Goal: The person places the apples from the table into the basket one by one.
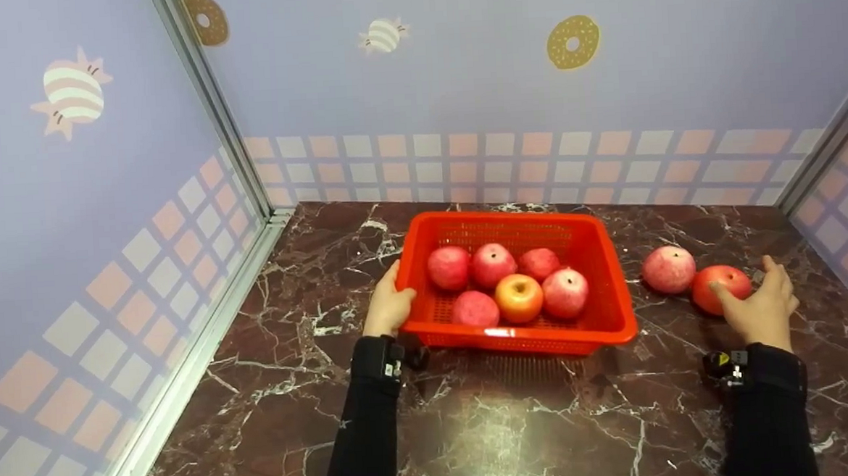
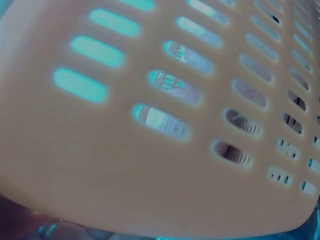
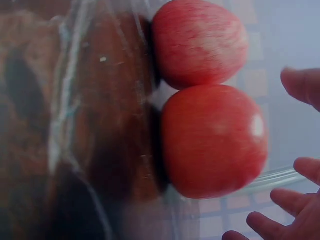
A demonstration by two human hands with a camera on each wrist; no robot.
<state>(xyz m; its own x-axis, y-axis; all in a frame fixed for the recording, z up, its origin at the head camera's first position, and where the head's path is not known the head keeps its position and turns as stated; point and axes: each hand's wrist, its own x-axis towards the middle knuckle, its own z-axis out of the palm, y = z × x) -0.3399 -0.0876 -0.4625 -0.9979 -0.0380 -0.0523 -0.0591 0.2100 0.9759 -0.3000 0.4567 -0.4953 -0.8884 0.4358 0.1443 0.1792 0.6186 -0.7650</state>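
Observation:
A red plastic basket [image 1: 520, 342] with slotted walls stands on the table, several pinkish-red apples [image 1: 493, 265] and one yellow-orange apple [image 1: 519, 298] inside it. My left hand [image 1: 389, 305] grips the basket's left side, thumb at the rim. The basket's wall [image 2: 95, 165] fills the left wrist view, hiding most of that hand. To the right of the basket lie a pale pink apple [image 1: 669, 269] and a redder apple [image 1: 717, 288], side by side. My right hand [image 1: 760, 307] is beside the redder apple, fingers spread; in the right wrist view they stand apart from this apple [image 3: 214, 142].
The table [image 1: 274, 420] is dark, veined marble. A patterned wall [image 1: 459, 84] closes off the back, with more panels at left and right. A metal rail [image 1: 191, 366] runs along the table's left edge.

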